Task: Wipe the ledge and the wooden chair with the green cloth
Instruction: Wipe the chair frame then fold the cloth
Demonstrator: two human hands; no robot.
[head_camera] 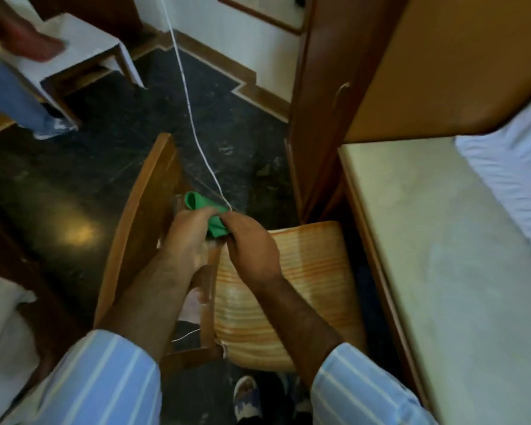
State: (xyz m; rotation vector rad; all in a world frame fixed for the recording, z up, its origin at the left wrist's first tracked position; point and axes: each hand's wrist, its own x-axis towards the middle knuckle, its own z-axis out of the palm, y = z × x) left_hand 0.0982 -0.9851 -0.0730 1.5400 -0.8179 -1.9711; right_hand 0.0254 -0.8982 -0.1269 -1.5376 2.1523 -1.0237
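The green cloth (212, 216) is bunched between both my hands above the wooden chair (135, 216). My left hand (188, 237) grips its left side and my right hand (252, 243) pinches its right side. The chair stands below me with a curved wooden backrest on the left and an orange striped seat cushion (313, 280). A pale-topped ledge (436, 256) runs along the right, beside the chair.
A tall wooden cabinet (325, 87) stands behind the ledge. White bedding (509, 167) lies at the far right. A white cord (193, 118) crosses the dark floor toward my hands. Another person (13, 81) stands by a white stool (83, 41) at top left.
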